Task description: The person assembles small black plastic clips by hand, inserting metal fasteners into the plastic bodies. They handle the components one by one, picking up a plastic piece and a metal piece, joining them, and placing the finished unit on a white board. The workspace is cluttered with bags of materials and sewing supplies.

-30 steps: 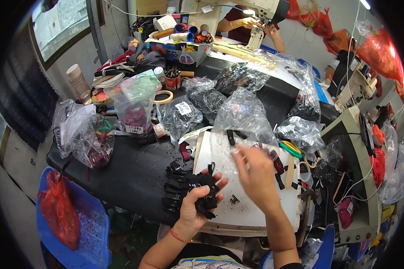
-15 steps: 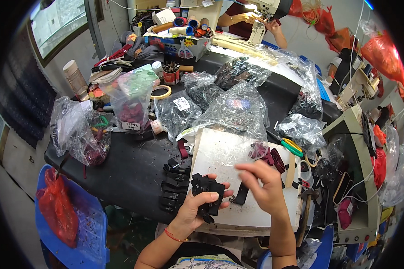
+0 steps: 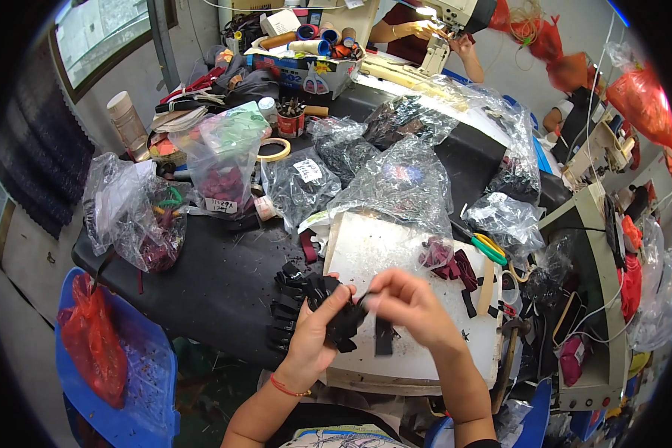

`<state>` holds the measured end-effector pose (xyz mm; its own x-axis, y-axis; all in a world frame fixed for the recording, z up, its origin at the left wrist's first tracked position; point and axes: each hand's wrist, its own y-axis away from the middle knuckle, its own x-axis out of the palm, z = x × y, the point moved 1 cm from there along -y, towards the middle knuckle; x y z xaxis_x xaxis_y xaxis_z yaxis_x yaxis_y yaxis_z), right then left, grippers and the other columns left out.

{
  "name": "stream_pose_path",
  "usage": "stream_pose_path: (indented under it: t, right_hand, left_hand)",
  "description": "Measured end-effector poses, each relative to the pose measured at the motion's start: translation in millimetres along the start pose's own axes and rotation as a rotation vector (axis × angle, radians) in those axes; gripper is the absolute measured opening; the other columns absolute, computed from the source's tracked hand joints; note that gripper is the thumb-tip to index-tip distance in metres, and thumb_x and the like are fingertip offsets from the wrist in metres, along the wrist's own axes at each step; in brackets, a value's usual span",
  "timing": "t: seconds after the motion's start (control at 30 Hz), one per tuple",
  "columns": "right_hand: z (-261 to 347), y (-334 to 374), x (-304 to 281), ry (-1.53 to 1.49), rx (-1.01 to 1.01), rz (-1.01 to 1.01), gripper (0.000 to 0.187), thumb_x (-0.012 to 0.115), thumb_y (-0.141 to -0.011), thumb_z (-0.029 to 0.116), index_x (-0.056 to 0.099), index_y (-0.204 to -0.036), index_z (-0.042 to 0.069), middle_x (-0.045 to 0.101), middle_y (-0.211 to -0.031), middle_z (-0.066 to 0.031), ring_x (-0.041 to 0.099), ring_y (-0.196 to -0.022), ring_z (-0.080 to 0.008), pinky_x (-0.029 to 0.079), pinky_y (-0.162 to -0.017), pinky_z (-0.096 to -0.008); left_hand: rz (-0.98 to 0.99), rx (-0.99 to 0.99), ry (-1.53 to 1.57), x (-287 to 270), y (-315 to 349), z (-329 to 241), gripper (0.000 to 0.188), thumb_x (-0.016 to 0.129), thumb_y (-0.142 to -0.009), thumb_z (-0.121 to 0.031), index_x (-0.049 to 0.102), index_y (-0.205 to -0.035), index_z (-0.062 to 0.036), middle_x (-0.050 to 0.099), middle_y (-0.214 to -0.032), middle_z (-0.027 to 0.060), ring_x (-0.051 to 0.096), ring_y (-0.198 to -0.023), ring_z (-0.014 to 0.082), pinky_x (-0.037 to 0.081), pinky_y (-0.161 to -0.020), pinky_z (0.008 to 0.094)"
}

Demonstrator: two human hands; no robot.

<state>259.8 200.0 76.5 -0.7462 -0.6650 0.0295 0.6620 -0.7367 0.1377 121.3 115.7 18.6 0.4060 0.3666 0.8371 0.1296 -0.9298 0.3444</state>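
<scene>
My left hand (image 3: 311, 337) is closed round a bundle of black strap pieces (image 3: 343, 322), thumb on top, above the near left edge of a white board (image 3: 418, 369). At the bundle's right side, the thumb and fingers of my right hand (image 3: 418, 308) pinch the end of a thin black strip; the fingertips are slightly blurred. Below those fingers shows a flat black strap piece (image 3: 383, 340); I cannot tell whether it hangs or lies on the board. More black strap pieces (image 3: 282, 321) lie in a row left of my left hand, on the black tabletop (image 3: 224, 299).
Dark red straps (image 3: 452, 267), green-and-orange-handled scissors (image 3: 489, 248) and a hammer (image 3: 509, 351) lie at the right. Clear plastic bags (image 3: 396, 183) crowd the table beyond the board. A blue chair (image 3: 149, 366) holds a red bag. At the back, another person works at a sewing machine (image 3: 444, 41).
My right hand has moved left and down from above the board to the bundle, its fingers now pinching a strip. My left hand keeps the bundle, which has turned a little.
</scene>
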Motion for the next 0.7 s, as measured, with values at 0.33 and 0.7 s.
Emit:
stream_pose_path:
  t: [0.33,0.7]
  right_hand:
    - [-4.1,15.3,30.8,0.800,-0.354,-0.235,0.047,0.072,-0.083,0.008,0.051,-0.124,0.002,0.059,-0.099,-0.0152,0.063,-0.073,-0.0244,0.051,-0.063,-0.0345]
    - [-31.6,3.1,37.5,0.231,-0.034,-0.159,0.035,0.067,-0.085,0.002,0.054,-0.118,0.002,0.065,-0.092,-0.0098,0.063,-0.071,-0.0136,0.049,-0.062,-0.0256]
  left_hand:
    - [0.057,0.043,0.147,-2.3,-5.7,-0.1,0.028,0.060,-0.095,-0.022,0.051,-0.119,-0.0133,0.060,-0.118,0.0154,0.061,-0.109,0.0279,0.053,-0.093,0.0429]
    - [0.089,0.075,0.069,-4.6,-0.2,-8.3,0.036,0.057,-0.089,-0.007,0.050,-0.124,-0.0103,0.058,-0.126,0.0126,0.054,-0.121,0.0230,0.044,-0.104,0.0384]
